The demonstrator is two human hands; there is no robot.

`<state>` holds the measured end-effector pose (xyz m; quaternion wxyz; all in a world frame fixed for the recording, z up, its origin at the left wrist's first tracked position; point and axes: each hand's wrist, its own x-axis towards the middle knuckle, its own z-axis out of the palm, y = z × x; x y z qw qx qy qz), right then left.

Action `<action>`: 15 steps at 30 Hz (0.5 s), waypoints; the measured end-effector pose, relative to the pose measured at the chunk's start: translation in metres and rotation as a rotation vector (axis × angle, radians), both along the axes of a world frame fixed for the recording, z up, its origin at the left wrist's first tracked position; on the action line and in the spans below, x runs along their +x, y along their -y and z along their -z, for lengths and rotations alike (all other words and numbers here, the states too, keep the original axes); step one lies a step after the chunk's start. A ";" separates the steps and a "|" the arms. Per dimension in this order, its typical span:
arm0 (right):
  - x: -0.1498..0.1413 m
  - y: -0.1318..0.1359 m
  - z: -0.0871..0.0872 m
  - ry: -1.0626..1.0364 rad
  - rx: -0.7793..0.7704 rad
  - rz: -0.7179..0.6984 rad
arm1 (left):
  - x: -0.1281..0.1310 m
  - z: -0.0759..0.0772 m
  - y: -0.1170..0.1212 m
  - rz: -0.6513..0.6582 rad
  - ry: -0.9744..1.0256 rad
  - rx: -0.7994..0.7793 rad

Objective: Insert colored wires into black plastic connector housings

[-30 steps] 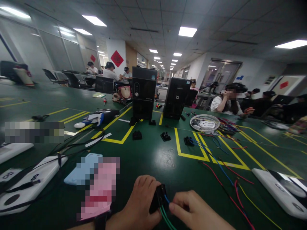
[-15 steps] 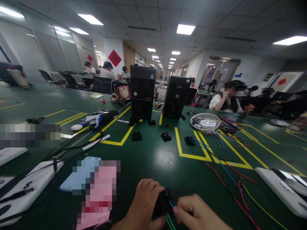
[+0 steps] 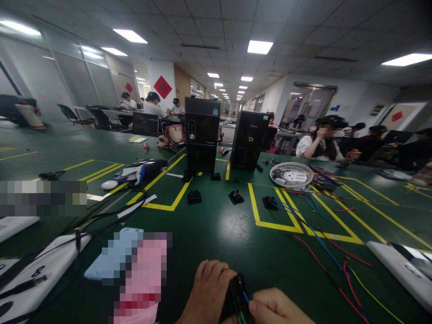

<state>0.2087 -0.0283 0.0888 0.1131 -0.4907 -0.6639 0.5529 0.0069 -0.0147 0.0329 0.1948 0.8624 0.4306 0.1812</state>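
Note:
Low in the middle of the view, my left hand [image 3: 211,288] is wrapped round a black terminal block [image 3: 232,297] from its left side. Green wires [image 3: 240,318] run out of its near part. Between thumb and finger, my right hand [image 3: 276,307] pinches a short stretch of blue wire [image 3: 246,297] against the block's right side. Whether the wire's tip is inside a slot, I cannot tell. Farther out on the green table lie similar black blocks [image 3: 194,196], [image 3: 236,196], and one black block with blue wires [image 3: 269,202] attached.
Two black computer towers [image 3: 202,135], [image 3: 249,140] stand ahead. A white basket [image 3: 292,175] and a wire heap [image 3: 326,177] are at right, with loose red wires [image 3: 317,256] nearer. Blue [image 3: 116,252] and pink [image 3: 145,270] objects lie left of my hands. Across the table sits a person [image 3: 312,146].
The camera has tilted slightly, so the table and both hands sit lower in the picture. My right hand still pinches the blue wire, and the left still holds the terminal block.

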 end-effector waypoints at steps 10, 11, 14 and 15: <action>0.003 0.000 0.009 -0.052 0.009 -0.038 | 0.000 0.023 0.000 -0.007 0.034 0.060; 0.003 0.000 0.009 -0.074 0.006 -0.004 | 0.000 0.027 0.000 -0.011 0.046 0.066; 0.005 0.000 0.013 -0.163 -0.029 0.046 | 0.000 0.031 0.000 -0.011 0.074 0.068; 0.007 0.000 0.015 -0.173 -0.037 0.041 | 0.000 0.028 0.000 -0.011 0.075 0.055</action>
